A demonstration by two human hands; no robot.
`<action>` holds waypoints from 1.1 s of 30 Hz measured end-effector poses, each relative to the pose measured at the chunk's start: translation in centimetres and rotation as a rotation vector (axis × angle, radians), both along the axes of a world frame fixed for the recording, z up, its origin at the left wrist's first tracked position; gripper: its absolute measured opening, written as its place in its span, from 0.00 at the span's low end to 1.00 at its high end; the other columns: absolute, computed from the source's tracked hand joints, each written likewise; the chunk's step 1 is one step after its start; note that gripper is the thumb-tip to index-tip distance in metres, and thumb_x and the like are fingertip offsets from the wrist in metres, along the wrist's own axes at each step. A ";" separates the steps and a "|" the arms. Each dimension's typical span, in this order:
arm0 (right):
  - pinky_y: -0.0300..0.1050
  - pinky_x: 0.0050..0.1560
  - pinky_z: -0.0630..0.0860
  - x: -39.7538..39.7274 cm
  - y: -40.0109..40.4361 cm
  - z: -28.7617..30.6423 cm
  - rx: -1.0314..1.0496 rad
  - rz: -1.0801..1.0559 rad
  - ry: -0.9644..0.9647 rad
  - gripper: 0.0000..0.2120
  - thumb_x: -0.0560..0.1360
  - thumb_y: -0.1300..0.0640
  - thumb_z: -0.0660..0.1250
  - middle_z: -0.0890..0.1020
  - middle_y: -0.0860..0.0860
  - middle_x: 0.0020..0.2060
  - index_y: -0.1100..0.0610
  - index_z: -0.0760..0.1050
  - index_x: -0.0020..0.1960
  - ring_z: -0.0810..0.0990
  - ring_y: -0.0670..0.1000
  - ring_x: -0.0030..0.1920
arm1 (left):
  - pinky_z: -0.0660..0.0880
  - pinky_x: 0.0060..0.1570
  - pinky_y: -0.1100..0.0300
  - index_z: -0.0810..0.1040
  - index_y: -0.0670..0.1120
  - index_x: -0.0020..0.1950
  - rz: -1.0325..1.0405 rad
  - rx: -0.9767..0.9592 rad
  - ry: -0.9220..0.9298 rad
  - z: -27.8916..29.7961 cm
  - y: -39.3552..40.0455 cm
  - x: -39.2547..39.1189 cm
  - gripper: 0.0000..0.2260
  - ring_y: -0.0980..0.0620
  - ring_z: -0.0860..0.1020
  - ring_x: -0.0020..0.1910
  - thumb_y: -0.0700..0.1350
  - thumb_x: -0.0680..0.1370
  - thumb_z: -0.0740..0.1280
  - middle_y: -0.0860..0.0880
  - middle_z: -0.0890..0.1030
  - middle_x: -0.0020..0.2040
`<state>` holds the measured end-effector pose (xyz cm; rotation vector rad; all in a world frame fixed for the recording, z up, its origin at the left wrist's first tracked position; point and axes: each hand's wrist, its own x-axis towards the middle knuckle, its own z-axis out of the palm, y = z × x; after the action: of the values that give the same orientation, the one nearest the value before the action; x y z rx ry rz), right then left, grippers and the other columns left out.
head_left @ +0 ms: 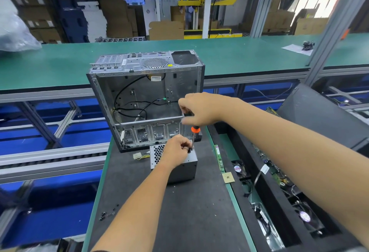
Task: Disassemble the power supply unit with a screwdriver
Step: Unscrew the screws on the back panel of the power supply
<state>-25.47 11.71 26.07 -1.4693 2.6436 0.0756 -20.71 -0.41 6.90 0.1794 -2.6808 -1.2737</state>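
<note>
i'm gripping the screwdriver (194,134) handle in my right hand (201,109) and pinching its shaft with my left hand (176,149) on the power supply unit (180,168) sitting on the bench (159,211) — i'm keeping it upright, pressing down.

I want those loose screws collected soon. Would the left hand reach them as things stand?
Probably yes: the loose screws lie unobstructed on the mat, but the left hand must first release the power supply.

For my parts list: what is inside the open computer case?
Inside the computer case, only black cables and bare metal walls show. The right hand covers its lower right corner.
</note>
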 end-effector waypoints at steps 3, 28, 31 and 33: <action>0.53 0.47 0.74 -0.1 -0.3 -0.2 0.042 -0.038 0.078 0.06 0.82 0.52 0.53 0.75 0.54 0.45 0.54 0.64 0.50 0.76 0.57 0.44 | 0.69 0.37 0.77 0.80 0.44 0.37 -0.002 -0.010 0.004 0.1 0.1 0.1 0.14 0.60 0.74 0.36 0.28 0.72 0.61 0.50 0.76 0.43; 0.50 0.44 0.75 0.2 0.1 0.8 0.043 0.008 -0.110 0.17 0.70 0.60 0.70 0.74 0.53 0.49 0.55 0.69 0.56 0.75 0.54 0.47 | 0.68 0.33 0.75 0.78 0.41 0.37 -0.008 -0.058 0.027 0.5 0.5 0.5 0.13 0.59 0.73 0.36 0.28 0.71 0.58 0.51 0.73 0.41; 0.50 0.43 0.73 0.4 -0.1 0.7 0.107 -0.012 0.045 0.12 0.77 0.48 0.63 0.74 0.53 0.47 0.56 0.68 0.54 0.74 0.55 0.45 | 0.68 0.34 0.68 0.78 0.37 0.37 -0.024 -0.124 0.046 0.7 0.8 0.5 0.12 0.59 0.71 0.35 0.27 0.69 0.56 0.54 0.71 0.36; 0.49 0.38 0.67 0.5 -0.1 0.7 0.129 -0.061 0.114 0.12 0.80 0.46 0.56 0.72 0.53 0.43 0.56 0.66 0.53 0.72 0.55 0.42 | 0.66 0.33 0.74 0.77 0.37 0.36 -0.033 -0.149 0.035 0.8 0.9 0.4 0.12 0.57 0.71 0.36 0.26 0.69 0.56 0.53 0.70 0.37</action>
<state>-24.98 11.59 26.80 -1.3822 2.7120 0.3269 -20.26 0.47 7.75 0.0933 -2.7448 -1.0689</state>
